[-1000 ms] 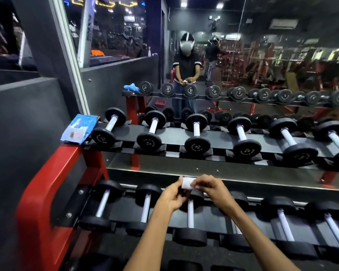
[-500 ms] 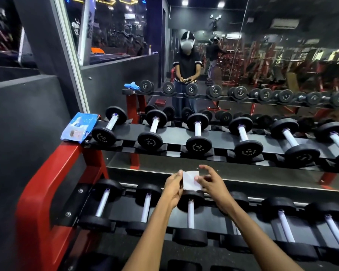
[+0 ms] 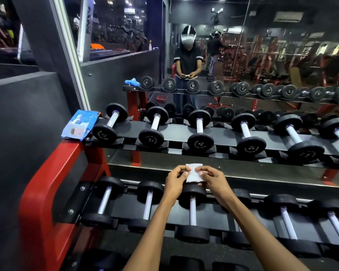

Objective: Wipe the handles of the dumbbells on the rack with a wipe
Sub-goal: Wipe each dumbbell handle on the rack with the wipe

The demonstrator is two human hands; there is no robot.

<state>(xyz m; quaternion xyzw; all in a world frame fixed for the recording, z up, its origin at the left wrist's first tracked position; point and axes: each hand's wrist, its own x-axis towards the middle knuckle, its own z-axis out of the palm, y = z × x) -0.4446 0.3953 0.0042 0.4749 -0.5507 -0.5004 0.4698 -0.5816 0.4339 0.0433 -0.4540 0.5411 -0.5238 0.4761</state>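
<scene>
A small white wipe point(image 3: 193, 173) is stretched flat between both hands above the lower tier of the dumbbell rack point(image 3: 47, 173). My left hand point(image 3: 176, 179) pinches its left edge and my right hand point(image 3: 211, 178) pinches its right edge. Directly below the wipe lies a black dumbbell with a white handle point(image 3: 192, 212), untouched. More dumbbells with white handles line the lower tier, such as one further left point(image 3: 147, 205), and the upper tier holds several, including one point(image 3: 199, 126) straight ahead.
A blue wipes packet point(image 3: 79, 124) lies on the red frame's top left corner. A mirror point(image 3: 262, 55) behind the rack reflects a person, the dumbbells and gym machines. A dark grey wall point(image 3: 18, 118) closes in on the left.
The folded wipe has been opened out and now shows as a flat square between both hands. The hands have risen slightly and spread apart a little.
</scene>
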